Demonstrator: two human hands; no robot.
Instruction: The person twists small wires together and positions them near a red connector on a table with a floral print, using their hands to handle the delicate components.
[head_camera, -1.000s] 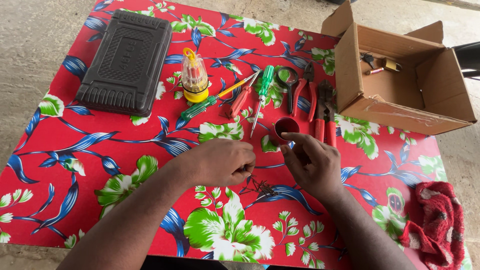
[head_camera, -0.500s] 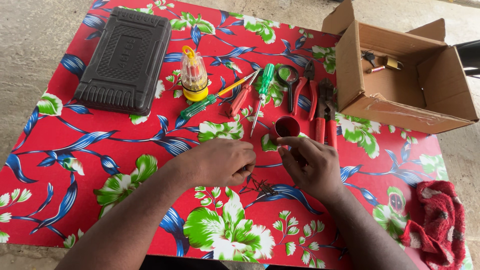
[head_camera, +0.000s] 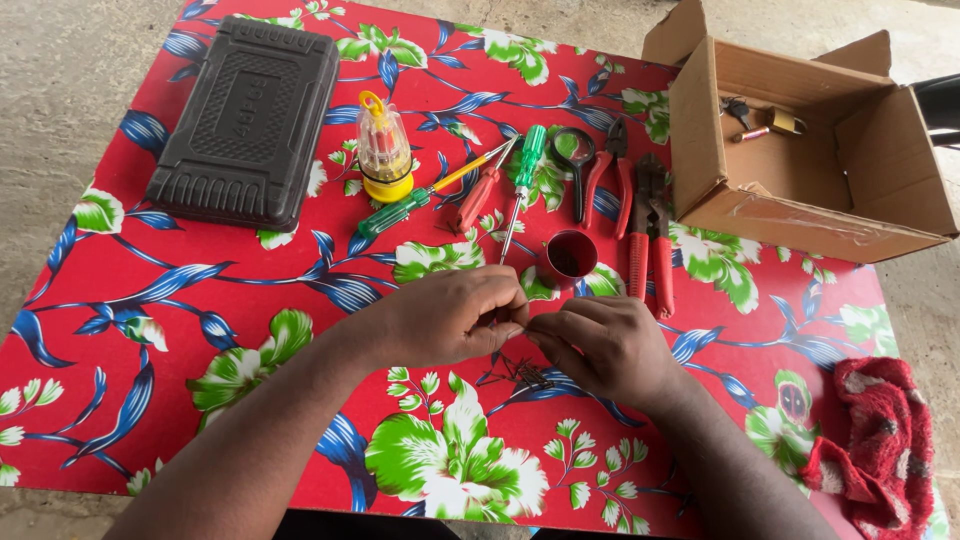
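You had a small heap of thin dark nails (head_camera: 522, 372) lying low of centre, just below your fingertips.

Both forearms reach in from 6 o'clock. The left hand (head_camera: 450, 318) and right hand (head_camera: 600, 345) are knuckles-up, their fingertips pinched and meeting at centre, each grip closed.

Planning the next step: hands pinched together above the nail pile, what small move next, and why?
Probably carry the pinch to the small red cup. Both hands, left hand and right hand, meet fingertip to fingertip just above the pile of small dark nails; the cup stands open just beyond.
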